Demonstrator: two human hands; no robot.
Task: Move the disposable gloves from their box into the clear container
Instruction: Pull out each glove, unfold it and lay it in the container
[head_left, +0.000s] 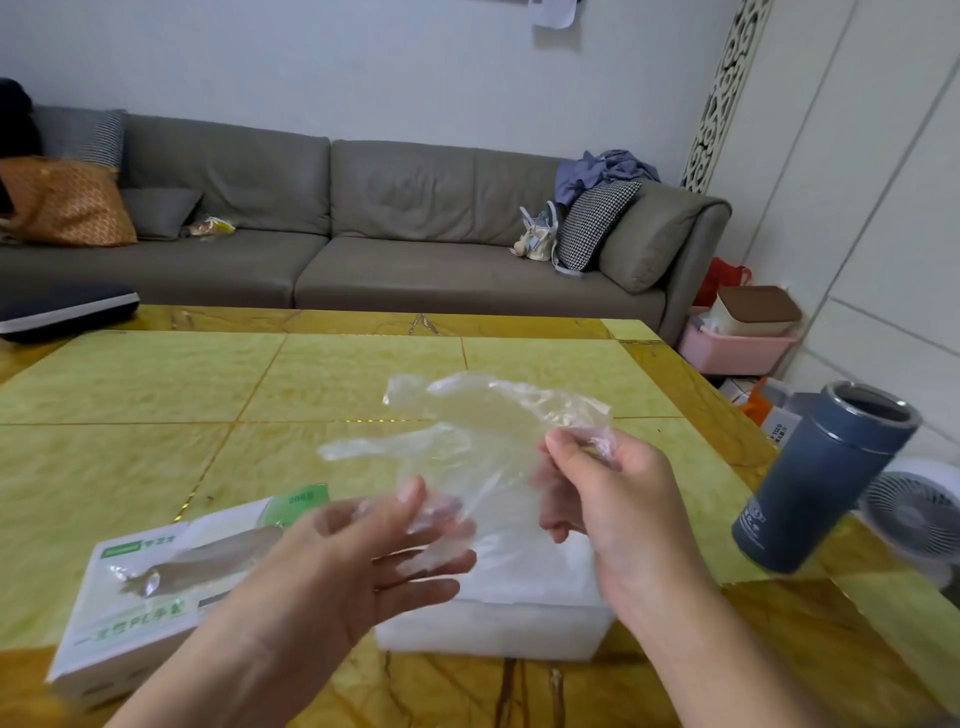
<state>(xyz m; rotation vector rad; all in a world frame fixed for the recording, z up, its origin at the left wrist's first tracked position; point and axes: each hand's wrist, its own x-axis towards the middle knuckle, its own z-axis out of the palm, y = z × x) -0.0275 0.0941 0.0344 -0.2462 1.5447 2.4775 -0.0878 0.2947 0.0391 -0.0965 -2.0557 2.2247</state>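
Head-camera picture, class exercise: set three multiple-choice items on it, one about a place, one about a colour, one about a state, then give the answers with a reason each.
1. Where does the glove box lie?
A. On the table, to the person's left
B. On the sofa
C. Inside the clear container

2. What colour is the flask at the table's right edge?
A. Red
B. Dark blue-grey
C. Yellow

3. How is the glove being handled?
A. It lies flat on the table
B. It hangs from the flask
C. Both hands hold it in the air

Answers: A, the box lies left of the clear container; B, its body is dark blue-grey; C, the left hand and right hand pinch it above the container.
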